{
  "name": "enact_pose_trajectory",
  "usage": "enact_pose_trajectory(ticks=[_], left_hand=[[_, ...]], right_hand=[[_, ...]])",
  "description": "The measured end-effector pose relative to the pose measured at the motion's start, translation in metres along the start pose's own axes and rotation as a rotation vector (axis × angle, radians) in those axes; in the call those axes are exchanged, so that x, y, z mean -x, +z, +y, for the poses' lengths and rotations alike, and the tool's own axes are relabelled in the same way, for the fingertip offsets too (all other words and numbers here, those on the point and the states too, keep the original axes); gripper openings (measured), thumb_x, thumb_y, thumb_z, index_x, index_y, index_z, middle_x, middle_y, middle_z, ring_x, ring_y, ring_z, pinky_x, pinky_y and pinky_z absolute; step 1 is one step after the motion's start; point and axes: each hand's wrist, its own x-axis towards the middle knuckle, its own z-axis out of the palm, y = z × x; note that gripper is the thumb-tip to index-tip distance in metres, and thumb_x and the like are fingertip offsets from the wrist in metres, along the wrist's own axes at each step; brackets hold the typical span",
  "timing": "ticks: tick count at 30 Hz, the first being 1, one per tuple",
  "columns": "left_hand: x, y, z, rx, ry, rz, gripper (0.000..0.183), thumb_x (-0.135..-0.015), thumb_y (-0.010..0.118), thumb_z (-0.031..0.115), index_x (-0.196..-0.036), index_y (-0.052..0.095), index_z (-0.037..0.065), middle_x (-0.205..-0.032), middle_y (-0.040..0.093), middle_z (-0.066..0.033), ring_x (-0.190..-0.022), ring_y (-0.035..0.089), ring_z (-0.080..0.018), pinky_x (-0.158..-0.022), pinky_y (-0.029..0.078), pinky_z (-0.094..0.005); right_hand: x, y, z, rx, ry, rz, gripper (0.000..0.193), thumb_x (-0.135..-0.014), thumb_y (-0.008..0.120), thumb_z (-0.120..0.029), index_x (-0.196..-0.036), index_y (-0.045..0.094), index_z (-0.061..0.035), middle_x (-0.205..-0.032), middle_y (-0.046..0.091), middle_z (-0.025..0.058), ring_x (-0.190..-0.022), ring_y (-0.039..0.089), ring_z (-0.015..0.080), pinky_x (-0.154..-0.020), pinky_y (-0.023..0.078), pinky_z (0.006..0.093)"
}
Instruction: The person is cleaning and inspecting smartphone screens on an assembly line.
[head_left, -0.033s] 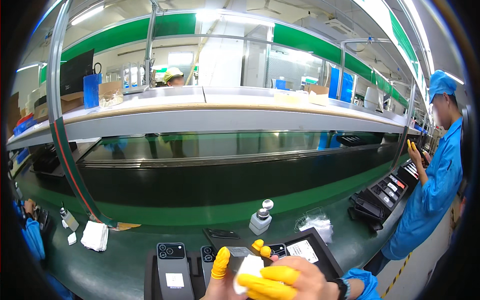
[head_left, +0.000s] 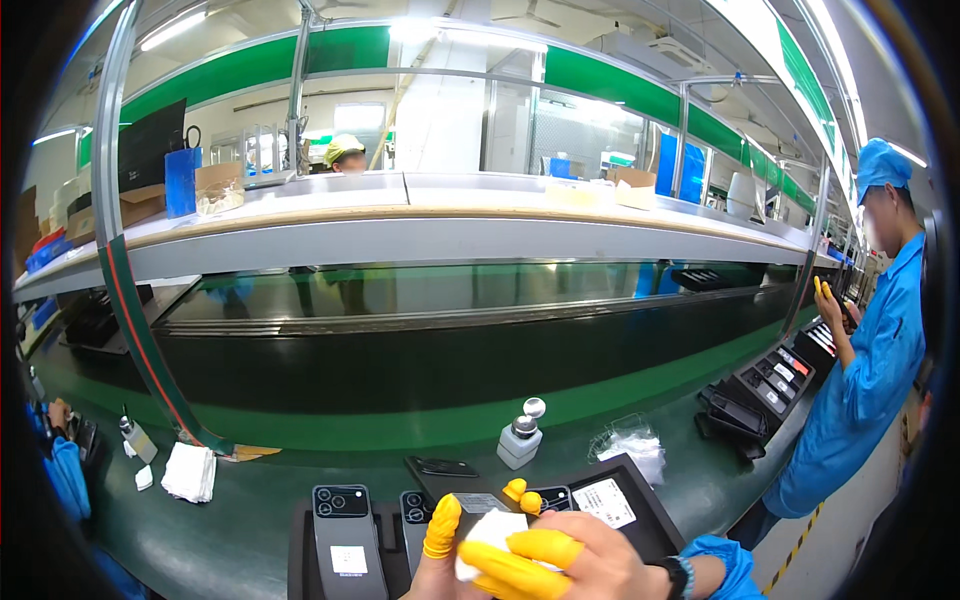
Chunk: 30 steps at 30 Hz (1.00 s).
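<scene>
My left hand [head_left: 436, 560] has yellow finger cots and is closed around a dark smartphone [head_left: 440, 484]. Its camera end points away from me, and a grey label shows on its back. My right hand [head_left: 590, 560], also in yellow finger cots, presses a folded white cloth [head_left: 493, 526] on the phone's near part, which is mostly hidden. Below lies a black tray [head_left: 648, 500]. In it, at the left, rests a grey smartphone [head_left: 349, 535] with a white label. A second phone [head_left: 413, 510] is partly covered by my left hand, and another [head_left: 557, 499] lies behind my fingers.
A white dispenser bottle [head_left: 520, 442] stands beyond the tray, with clear plastic bags [head_left: 637, 450] to its right. White cloths [head_left: 189, 472] and a small bottle [head_left: 138, 440] are at left. A co-worker in blue [head_left: 875, 330] stands at right beside black trays [head_left: 770, 385].
My right hand has shifted slightly left with the white cloth across the phone. My left hand keeps its grip almost unmoved.
</scene>
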Motion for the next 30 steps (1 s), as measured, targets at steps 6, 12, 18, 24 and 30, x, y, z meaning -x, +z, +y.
enact_pose_trajectory(ticks=[6,12,18,24,30], left_hand=[[0.002,0.001,0.002,0.024,0.012,0.086,0.055,-0.088,0.050,0.052,-0.113,0.055,0.003,-0.110,0.061,-0.0116,-0.099,0.059,-0.0222,-0.086,0.050,-0.0361],[0.003,-0.002,0.013,-0.074,0.227,-0.061,0.059,-0.086,0.050,0.055,-0.119,0.054,0.007,-0.121,0.057,-0.0141,-0.112,0.053,-0.0321,-0.099,0.041,-0.0434],[0.005,0.004,0.010,-0.063,0.213,-0.103,0.072,-0.083,0.047,0.063,-0.128,0.047,0.008,-0.130,0.050,-0.0152,-0.113,0.052,-0.0340,-0.102,0.036,-0.0472],[-0.001,0.005,0.005,0.049,0.195,0.155,0.078,-0.079,0.055,0.057,-0.135,0.035,0.006,-0.105,0.060,-0.0196,-0.095,0.061,-0.0292,-0.090,0.046,-0.0468],[0.001,-0.003,0.009,-0.003,0.114,-0.110,0.065,-0.085,0.047,0.059,-0.126,0.048,0.008,-0.122,0.055,-0.0170,-0.111,0.054,-0.0300,-0.095,0.044,-0.0442]], right_hand=[[0.002,0.009,0.008,0.078,-0.110,-0.045,0.035,-0.063,0.061,-0.004,-0.098,0.062,0.0013,-0.096,0.059,0.0130,-0.082,0.059,0.0289,-0.075,0.052,0.0384],[0.035,-0.010,0.030,0.477,-0.137,-0.158,0.034,-0.056,0.070,-0.004,-0.090,0.070,-0.0060,-0.081,0.057,0.0056,-0.068,0.056,0.0209,-0.062,0.047,0.0280],[0.040,-0.020,0.027,0.327,0.093,0.049,0.035,-0.055,0.083,-0.007,-0.088,0.070,-0.0107,-0.083,0.057,0.0029,-0.069,0.057,0.0209,-0.059,0.049,0.0284],[0.009,-0.010,0.009,0.067,-0.163,0.101,0.037,-0.054,0.070,-0.003,-0.092,0.068,-0.0005,-0.085,0.059,0.0104,-0.070,0.058,0.0256,-0.061,0.050,0.0322],[0.032,-0.005,0.026,0.267,0.029,0.014,0.032,-0.060,0.080,-0.006,-0.090,0.070,-0.0082,-0.081,0.059,0.0035,-0.069,0.059,0.0204,-0.060,0.050,0.0288]])
